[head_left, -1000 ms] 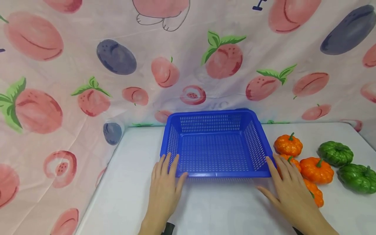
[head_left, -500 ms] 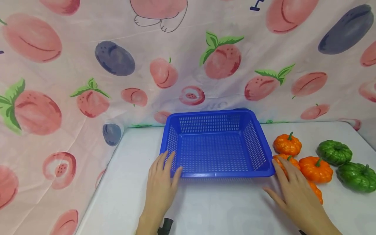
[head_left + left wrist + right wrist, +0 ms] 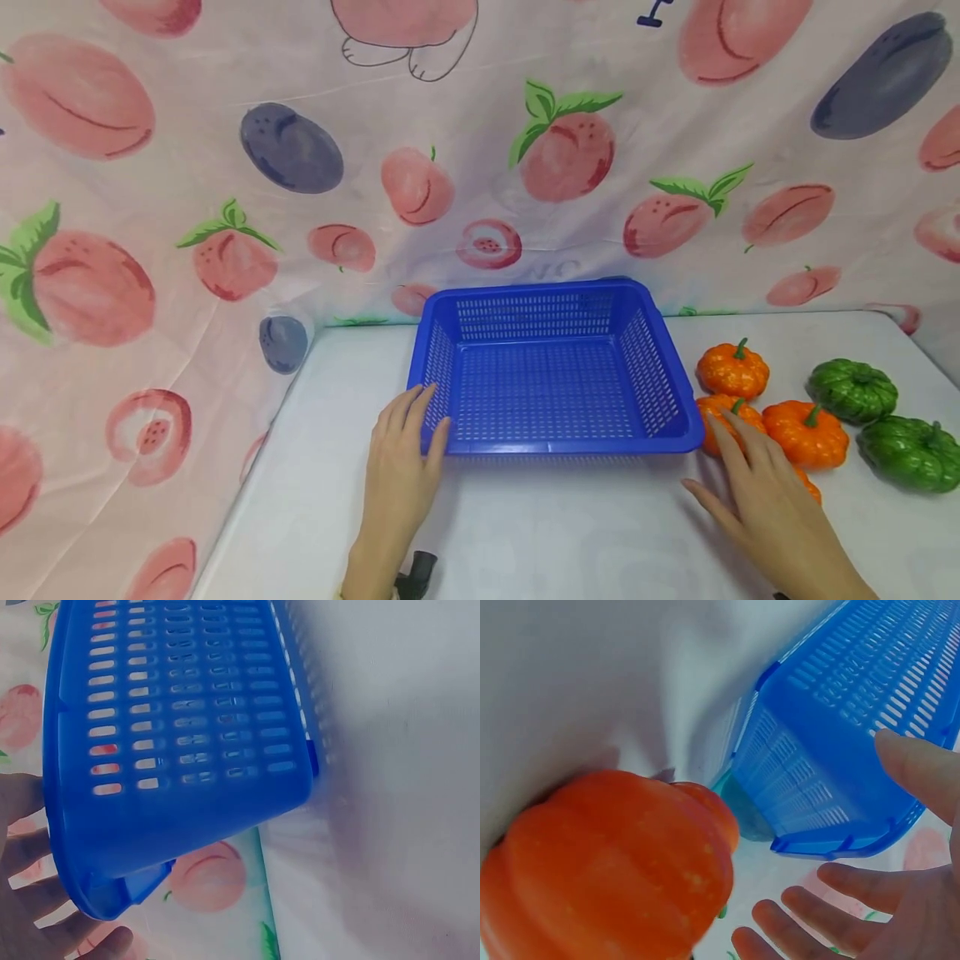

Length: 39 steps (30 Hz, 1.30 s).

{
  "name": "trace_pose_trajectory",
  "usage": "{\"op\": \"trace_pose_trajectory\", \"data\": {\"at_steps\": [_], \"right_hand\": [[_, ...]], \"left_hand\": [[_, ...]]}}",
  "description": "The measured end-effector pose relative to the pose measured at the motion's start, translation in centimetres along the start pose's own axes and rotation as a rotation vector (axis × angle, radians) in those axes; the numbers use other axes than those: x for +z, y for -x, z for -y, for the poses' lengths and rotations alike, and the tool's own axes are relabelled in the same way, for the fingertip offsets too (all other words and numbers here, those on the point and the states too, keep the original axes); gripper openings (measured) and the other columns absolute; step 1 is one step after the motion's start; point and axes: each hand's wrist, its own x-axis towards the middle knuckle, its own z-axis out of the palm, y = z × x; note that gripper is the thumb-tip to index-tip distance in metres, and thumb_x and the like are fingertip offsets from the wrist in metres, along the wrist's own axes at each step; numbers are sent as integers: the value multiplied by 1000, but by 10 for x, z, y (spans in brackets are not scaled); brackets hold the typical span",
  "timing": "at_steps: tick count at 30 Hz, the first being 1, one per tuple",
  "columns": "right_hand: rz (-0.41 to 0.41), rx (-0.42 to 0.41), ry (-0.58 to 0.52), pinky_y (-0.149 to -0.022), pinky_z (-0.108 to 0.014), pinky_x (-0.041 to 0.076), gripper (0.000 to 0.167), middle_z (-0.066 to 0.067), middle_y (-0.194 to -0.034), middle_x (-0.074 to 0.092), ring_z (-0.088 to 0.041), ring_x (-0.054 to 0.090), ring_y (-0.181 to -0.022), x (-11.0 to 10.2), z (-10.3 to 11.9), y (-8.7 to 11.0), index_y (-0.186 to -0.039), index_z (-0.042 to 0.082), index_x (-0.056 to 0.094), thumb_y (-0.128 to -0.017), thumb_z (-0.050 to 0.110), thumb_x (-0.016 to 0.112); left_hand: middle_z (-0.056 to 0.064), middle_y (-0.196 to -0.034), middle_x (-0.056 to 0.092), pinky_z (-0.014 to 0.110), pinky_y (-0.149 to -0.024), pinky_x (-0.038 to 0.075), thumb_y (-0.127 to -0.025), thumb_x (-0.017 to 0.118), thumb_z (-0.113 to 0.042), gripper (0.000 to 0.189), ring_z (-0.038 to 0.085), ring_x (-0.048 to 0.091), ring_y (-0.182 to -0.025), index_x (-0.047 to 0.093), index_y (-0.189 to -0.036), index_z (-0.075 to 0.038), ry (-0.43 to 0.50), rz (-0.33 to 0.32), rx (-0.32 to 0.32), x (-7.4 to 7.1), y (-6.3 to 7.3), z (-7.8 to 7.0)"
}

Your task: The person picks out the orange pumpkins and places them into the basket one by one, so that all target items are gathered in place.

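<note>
A blue plastic basket (image 3: 551, 447) with slotted walls stands on the white table against the patterned cloth, with nothing inside it. At its near left corner is my left hand (image 3: 397, 471), fingers loosely extended and overlapping the rim in the head view. My right hand (image 3: 776, 508) hovers right of the near right corner, thumb spread, its fingertips overlapping an orange pumpkin (image 3: 716, 408). In the right wrist view its fingers (image 3: 862, 885) are extended with nothing held, and a large orange pumpkin (image 3: 607, 870) lies beside them.
More orange pumpkins, one at the back (image 3: 733, 372) and one to the right (image 3: 806, 437), cluster beside the basket; another is partly hidden under my right hand. Two green pumpkins (image 3: 853, 390) lie farther right. Patterned cloth (image 3: 480, 167) hangs behind and at the left.
Both hands have drawn away from the basket's front corners, the left one leftward, the right one rightward and slightly nearer to me. The basket and pumpkins stay in place.
</note>
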Motion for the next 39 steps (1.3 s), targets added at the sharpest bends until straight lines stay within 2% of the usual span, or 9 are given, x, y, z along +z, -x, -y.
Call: {"op": "trace_pose_trajectory", "data": {"at_steps": [8,16,22,31,39], "right_hand": [[45,42,-28,-88,-70,42,84,-26,-136,45,-44,42,-118,3,-9,2,-144,-1,42,-82,42,79],[191,143,6,-91,-74,38,85,-33,-133,44,-50,38,-116,2,-17,2,-140,-6,44,-83,48,76],[196,158,3,-93,-72,37,78,-36,-128,46,-51,38,-114,1,-22,3,-133,-9,49,-82,45,77],[143,127,24,-93,-70,37,69,-33,-121,50,-50,41,-108,1,-29,4,-123,-9,56,-80,39,80],[113,98,3,-88,-71,39,62,-32,-116,52,-50,43,-105,-1,-40,3,-116,-8,60,-75,31,85]], "left_hand": [[11,-142,54,50,-113,36,-99,61,-26,44,31,45,-136,55,-140,-11,52,46,-75,-2,-2,2],[11,-142,54,49,-113,36,-100,58,-25,41,30,45,-136,56,-138,-10,89,49,-111,-1,-7,3],[12,-141,54,49,-113,37,-99,60,-22,40,30,45,-136,57,-137,-8,124,30,-128,2,-10,7],[13,-142,54,49,-113,36,-98,62,-19,40,30,46,-136,57,-136,-7,229,5,-170,4,-17,15],[12,-137,59,47,-105,45,-96,65,-15,39,28,53,-130,59,-133,-8,312,-32,-185,3,-23,20]]}}
